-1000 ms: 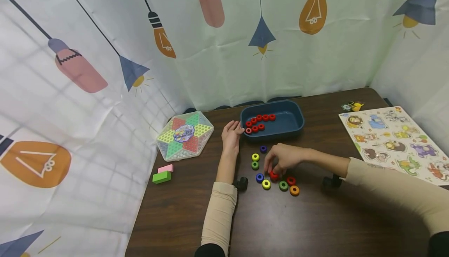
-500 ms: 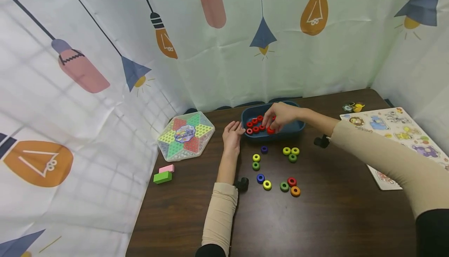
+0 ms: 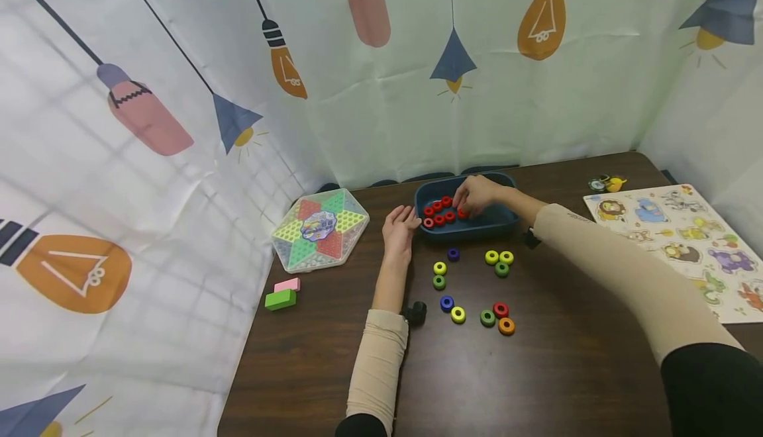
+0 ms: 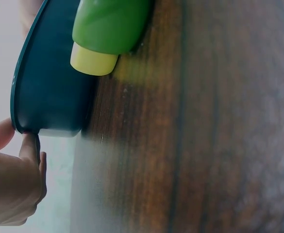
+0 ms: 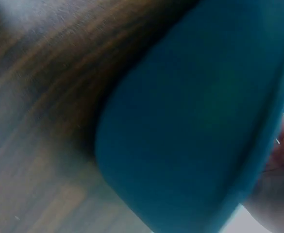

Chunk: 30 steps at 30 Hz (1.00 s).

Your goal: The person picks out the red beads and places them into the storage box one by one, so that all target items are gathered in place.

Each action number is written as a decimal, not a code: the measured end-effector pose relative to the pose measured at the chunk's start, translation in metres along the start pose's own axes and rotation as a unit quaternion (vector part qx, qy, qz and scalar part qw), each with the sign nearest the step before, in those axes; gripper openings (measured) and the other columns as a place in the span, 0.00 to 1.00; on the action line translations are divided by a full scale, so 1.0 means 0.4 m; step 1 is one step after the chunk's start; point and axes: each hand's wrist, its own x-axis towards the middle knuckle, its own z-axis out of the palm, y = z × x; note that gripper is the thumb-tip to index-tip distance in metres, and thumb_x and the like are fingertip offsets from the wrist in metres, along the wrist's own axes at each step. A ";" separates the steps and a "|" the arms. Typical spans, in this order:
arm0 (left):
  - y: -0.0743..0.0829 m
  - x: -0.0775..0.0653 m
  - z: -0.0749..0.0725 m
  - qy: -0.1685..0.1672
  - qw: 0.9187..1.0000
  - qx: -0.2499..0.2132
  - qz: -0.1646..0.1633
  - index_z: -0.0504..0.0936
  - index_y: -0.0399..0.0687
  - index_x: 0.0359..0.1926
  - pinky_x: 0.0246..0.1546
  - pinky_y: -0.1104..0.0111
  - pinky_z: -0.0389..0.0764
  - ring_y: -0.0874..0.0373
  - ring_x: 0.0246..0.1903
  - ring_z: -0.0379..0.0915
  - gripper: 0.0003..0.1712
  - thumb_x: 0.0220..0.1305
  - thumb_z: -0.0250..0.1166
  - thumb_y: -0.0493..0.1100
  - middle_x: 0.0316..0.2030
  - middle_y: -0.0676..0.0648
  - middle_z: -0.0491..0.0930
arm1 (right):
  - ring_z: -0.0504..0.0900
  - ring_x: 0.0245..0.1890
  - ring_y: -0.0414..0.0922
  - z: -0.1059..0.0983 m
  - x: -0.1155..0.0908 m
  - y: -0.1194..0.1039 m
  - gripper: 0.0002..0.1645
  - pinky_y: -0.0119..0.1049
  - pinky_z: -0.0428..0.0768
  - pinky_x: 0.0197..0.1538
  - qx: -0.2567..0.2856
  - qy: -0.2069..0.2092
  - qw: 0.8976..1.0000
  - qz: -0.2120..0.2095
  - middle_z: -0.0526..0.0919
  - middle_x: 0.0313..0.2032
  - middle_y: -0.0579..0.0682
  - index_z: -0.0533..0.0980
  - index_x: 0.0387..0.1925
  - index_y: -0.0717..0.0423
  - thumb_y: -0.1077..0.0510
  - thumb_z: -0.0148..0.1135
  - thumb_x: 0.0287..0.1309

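A dark blue tray [image 3: 471,233] at the back of the table holds several red rings [image 3: 438,220] at its left end. My right hand [image 3: 479,194] reaches down into it, fingertips pinching a red ring [image 3: 462,213] beside the others. The right wrist view shows mostly the outer wall of the tray [image 5: 180,131], with part of the hand behind the rim. At the left corner, my left hand [image 3: 399,230] holds the rim. Seen from the left wrist, this hand [image 4: 15,182] has its thumb and a finger on either side of the rim.
In front of the tray lie several coloured rings, among them a purple ring [image 3: 453,255], a yellow ring [image 3: 457,315] and an orange ring [image 3: 506,326]. A star-patterned game box [image 3: 320,230] and a green block [image 3: 280,300] lie left, an animal puzzle board [image 3: 679,245] right.
My right hand picked up a red ring from the front group, carried it back to the tray and lowered it beside the other red rings. The left hand stayed at the rim.
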 end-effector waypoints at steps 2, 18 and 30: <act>-0.002 0.002 0.004 0.000 1.000 -0.001 0.001 0.64 0.38 0.65 0.57 0.65 0.77 0.48 0.62 0.71 0.39 0.52 0.61 0.17 0.66 0.32 0.65 | 0.87 0.35 0.55 0.005 -0.005 0.004 0.15 0.47 0.86 0.39 0.012 0.010 1.000 0.004 0.86 0.40 0.58 0.81 0.47 0.63 0.68 0.61 0.57; 0.008 -0.003 0.002 0.000 1.000 0.004 0.004 0.64 0.38 0.66 0.56 0.66 0.77 0.48 0.63 0.70 0.39 0.53 0.60 0.17 0.66 0.33 0.66 | 0.87 0.33 0.45 0.052 -0.222 -0.074 0.12 0.36 0.84 0.34 -0.035 0.057 0.987 -0.149 0.87 0.40 0.48 0.83 0.45 0.50 0.61 0.66 0.59; 0.007 -0.002 0.000 -0.002 1.000 0.006 -0.005 0.64 0.38 0.66 0.55 0.67 0.78 0.50 0.63 0.70 0.39 0.53 0.60 0.17 0.67 0.33 0.65 | 0.82 0.34 0.40 0.225 -0.408 -0.054 0.14 0.30 0.80 0.36 -0.094 -0.101 0.976 -0.168 0.85 0.37 0.39 0.83 0.44 0.45 0.55 0.72 0.54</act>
